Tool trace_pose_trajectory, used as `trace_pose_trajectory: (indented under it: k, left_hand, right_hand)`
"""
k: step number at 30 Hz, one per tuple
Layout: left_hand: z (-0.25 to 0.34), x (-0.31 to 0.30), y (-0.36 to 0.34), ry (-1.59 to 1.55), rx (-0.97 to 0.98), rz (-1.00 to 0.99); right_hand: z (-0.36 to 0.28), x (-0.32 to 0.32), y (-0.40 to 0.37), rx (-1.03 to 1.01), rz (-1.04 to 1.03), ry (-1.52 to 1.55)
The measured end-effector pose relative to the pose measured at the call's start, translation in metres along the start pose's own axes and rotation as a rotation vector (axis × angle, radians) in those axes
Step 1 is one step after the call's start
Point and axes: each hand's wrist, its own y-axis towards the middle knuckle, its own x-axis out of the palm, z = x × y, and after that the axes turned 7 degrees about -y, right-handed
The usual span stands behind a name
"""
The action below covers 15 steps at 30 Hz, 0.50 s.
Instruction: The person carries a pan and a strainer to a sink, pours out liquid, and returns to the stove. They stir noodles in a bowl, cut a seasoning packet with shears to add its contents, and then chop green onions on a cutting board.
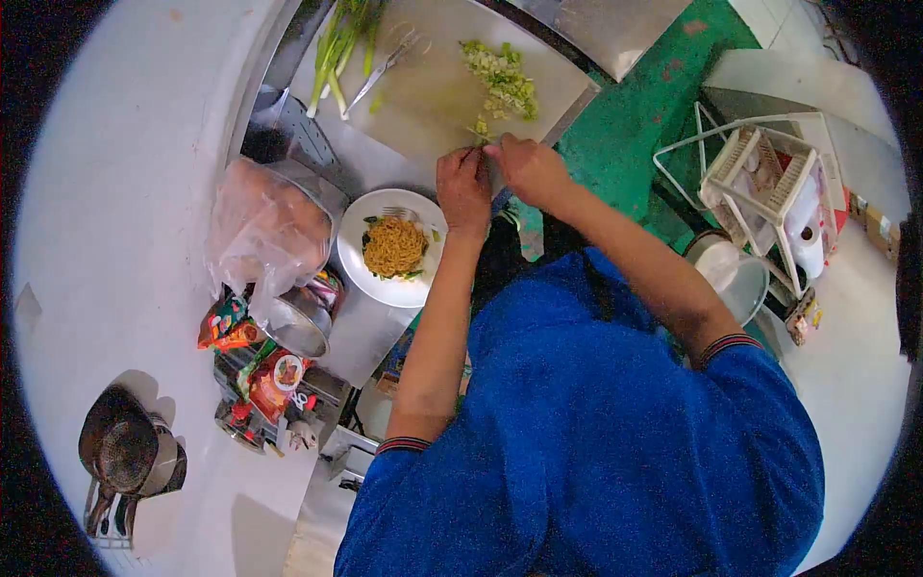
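My left hand (463, 192) is at the near edge of the white cutting board (423, 106), its fingers pressed together around something too small to make out. Close beside it, my right hand (534, 173) is closed, and what it grips is hidden; a narrow greyish shape shows between the hands. Chopped green onion (505, 82) lies on the board just beyond them. Whole green onions (336, 53) and a metal utensil (380, 77) lie at the board's left. A white plate (361, 269) with cooked noodles (394, 247) and a fork stands left of my left forearm.
Left of the plate are a clear plastic bag (274, 216), a metal bowl (296, 325) and colourful packets (274, 380). Dark pans (120, 442) hang at the lower left. A white rack (769, 178) stands at the right, near a clear container (740, 284).
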Motion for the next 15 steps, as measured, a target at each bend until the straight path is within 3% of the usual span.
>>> trace_pose_trajectory:
  k: [4, 6, 10, 12, 15]
  left_hand:
    - [0.003, -0.005, 0.002, -0.029, -0.007, -0.024]
    - [0.005, -0.007, 0.002, 0.007, -0.026, -0.06]
    - [0.0, -0.004, 0.001, 0.003, 0.012, -0.033]
    - [0.0, -0.002, 0.002, -0.023, 0.003, -0.015]
    - [0.002, -0.006, 0.002, 0.001, -0.045, -0.066]
  right_hand:
    - [-0.006, -0.01, -0.002, 0.028, -0.06, -0.012]
    - [-0.008, -0.01, -0.008, 0.121, -0.175, -0.058]
    - [-0.005, 0.01, -0.011, 0.259, -0.181, -0.07]
    - [-0.001, 0.01, -0.009, -0.004, -0.054, -0.106]
    - [0.001, 0.008, -0.008, -0.11, -0.033, -0.098]
